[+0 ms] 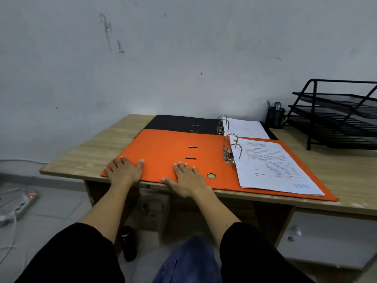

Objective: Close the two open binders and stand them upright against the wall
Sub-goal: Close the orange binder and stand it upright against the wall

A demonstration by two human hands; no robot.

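An orange binder (163,152) lies open and flat along the desk's front edge, its metal rings (231,149) upright and a stack of printed pages (273,166) on its right half. Behind it a black binder (177,122) also lies open, with rings and white pages (244,127) on its right side. My left hand (123,170) rests flat, fingers spread, on the orange cover's near left corner. My right hand (186,178) lies flat on the same cover near the round spine hole (211,176). Neither hand grips anything.
The wooden desk (85,152) stands against a grey wall (183,58). A black mesh pen cup (274,117) and a black wire letter tray (336,117) stand at the back right. A power strip (22,203) lies on the floor at left; a dark bottle (128,242) stands under the desk.
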